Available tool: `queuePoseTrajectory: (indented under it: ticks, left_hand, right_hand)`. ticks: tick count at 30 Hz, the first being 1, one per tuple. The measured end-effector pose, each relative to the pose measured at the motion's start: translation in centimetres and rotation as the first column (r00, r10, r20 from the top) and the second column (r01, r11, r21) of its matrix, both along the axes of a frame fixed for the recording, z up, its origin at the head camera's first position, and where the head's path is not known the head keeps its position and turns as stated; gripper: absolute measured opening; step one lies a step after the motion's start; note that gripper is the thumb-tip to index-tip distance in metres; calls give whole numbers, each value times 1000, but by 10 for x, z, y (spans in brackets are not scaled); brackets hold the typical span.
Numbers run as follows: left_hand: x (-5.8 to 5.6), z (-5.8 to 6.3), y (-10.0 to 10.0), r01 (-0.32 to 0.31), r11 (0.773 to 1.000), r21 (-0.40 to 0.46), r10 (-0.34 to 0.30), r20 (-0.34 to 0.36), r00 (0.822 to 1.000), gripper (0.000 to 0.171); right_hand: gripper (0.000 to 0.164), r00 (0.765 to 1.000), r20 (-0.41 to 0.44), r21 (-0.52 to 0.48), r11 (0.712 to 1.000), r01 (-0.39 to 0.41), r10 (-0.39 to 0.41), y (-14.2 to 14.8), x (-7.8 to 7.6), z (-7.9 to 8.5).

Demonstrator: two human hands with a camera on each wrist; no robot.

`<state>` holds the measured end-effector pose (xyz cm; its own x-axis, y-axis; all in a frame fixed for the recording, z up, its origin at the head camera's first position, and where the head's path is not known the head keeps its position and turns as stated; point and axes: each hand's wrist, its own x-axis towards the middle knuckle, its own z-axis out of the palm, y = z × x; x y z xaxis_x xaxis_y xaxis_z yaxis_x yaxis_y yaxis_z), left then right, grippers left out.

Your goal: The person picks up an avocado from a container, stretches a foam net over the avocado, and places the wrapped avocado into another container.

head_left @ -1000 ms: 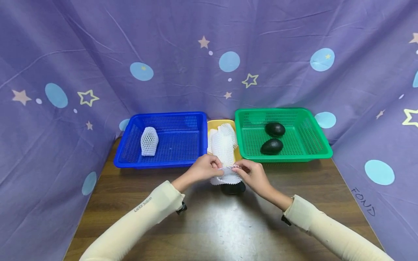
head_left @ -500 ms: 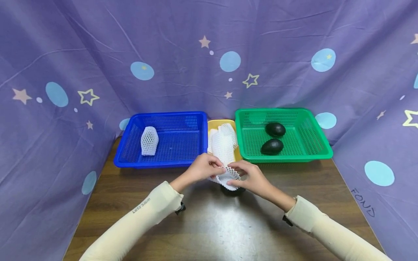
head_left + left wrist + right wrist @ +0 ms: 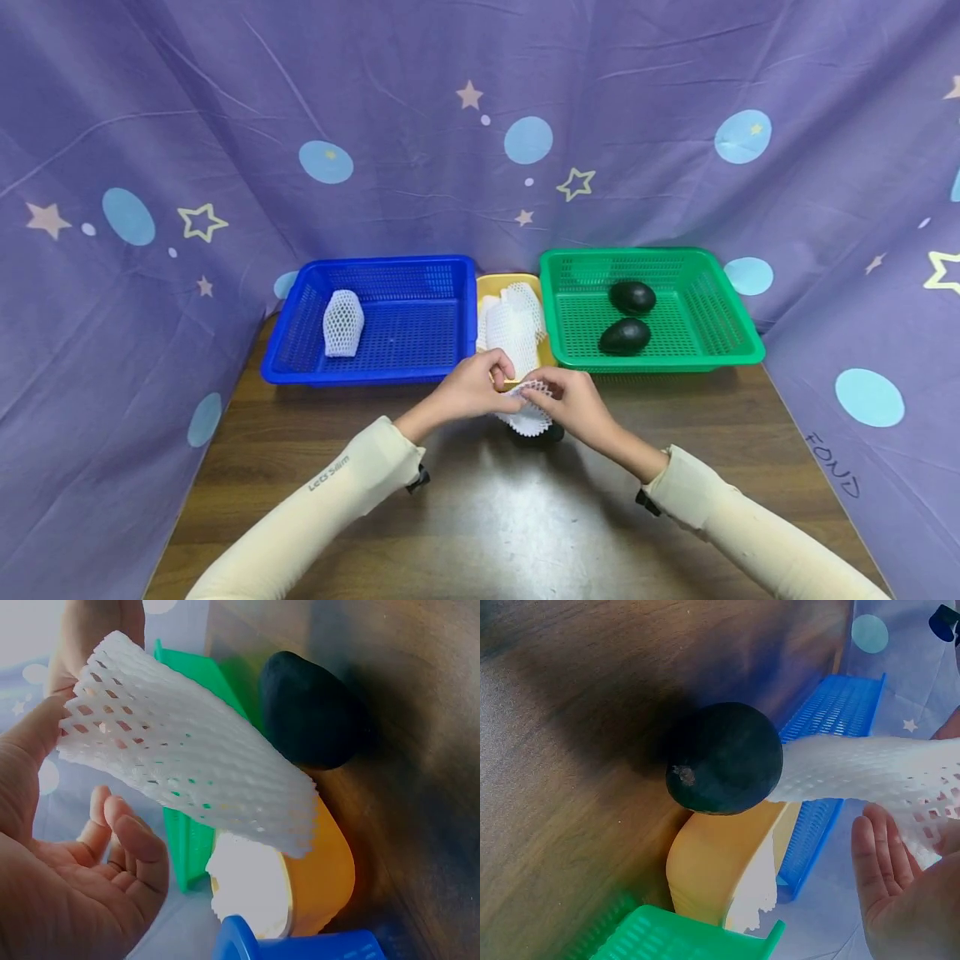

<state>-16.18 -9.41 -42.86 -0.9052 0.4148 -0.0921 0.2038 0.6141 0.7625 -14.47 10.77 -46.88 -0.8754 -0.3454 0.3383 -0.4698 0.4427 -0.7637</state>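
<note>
A white foam net sleeve (image 3: 531,410) hangs between the two hands above the table. My right hand (image 3: 581,406) pinches its open edge; in the right wrist view the other fingers (image 3: 881,851) stretch out below the sleeve (image 3: 855,769). My left hand (image 3: 472,388) is beside it: the thumb reaches the sleeve's open end (image 3: 82,724), while the loosely bent fingers (image 3: 142,847) stay apart from the thumb and sleeve. A dark avocado (image 3: 727,757) rests on the table beneath, mostly covered by sleeve and hands in the head view.
A yellow tray (image 3: 491,282) with several white net sleeves (image 3: 513,329) stands behind the hands. To its left, a blue basket (image 3: 405,367) contains one net-wrapped item (image 3: 343,325). The green basket (image 3: 697,354) at right has two avocados (image 3: 626,337).
The sleeve has turned and its open end has spread. My left fingers have come off its edge, leaving the thumb there. The right hand has shifted its grip along the rim.
</note>
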Motion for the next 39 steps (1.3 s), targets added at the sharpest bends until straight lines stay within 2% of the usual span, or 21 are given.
queuePoseTrajectory:
  ticks: [4, 7, 15, 21, 26, 28, 31, 35, 39]
  left_hand:
    - [1, 1, -3, -25, 996, -83, 27, 12, 1000, 42]
    - [0, 0, -7, -31, 996, -85, 34, 43, 999, 41]
    - [-8, 2, -27, 5, 998, 63, -12, 123, 992, 14]
    - [-14, 17, -46, 36, 987, 158, -64, 172, 983, 14]
    - [-17, 27, -52, 68, 980, 185, -112, 238, 965, 15]
    - [-16, 26, -51, 77, 984, 163, -115, 236, 965, 14]
    - [-14, 19, -47, 96, 992, 81, -110, 186, 976, 12]
    - [-11, 5, -39, 80, 995, -61, -74, 88, 993, 7]
    - [-9, -7, -33, 48, 990, -131, -44, 30, 999, 7]
  right_hand:
    - [6, 998, 53, -56, 998, 35, -32, 1, -2, -1]
    - [7, 996, 76, -83, 995, 49, -42, 3, -4, -1]
    - [7, 994, 106, -116, 992, 51, -39, 8, -4, -3]
    - [8, 988, 156, -139, 990, 3, 19, 5, -2, -11]
    - [8, 989, 127, -57, 996, -63, 70, -5, 0, -19]
    - [8, 990, 103, -8, 996, -93, 94, -9, 1, -22]
    - [12, 989, 85, 46, 991, -128, 124, -16, 1, -25]
    - [21, 986, 84, 64, 987, -150, 145, -24, 0, -28]
    - [20, 990, 64, 48, 991, -125, 122, -29, 0, -29]
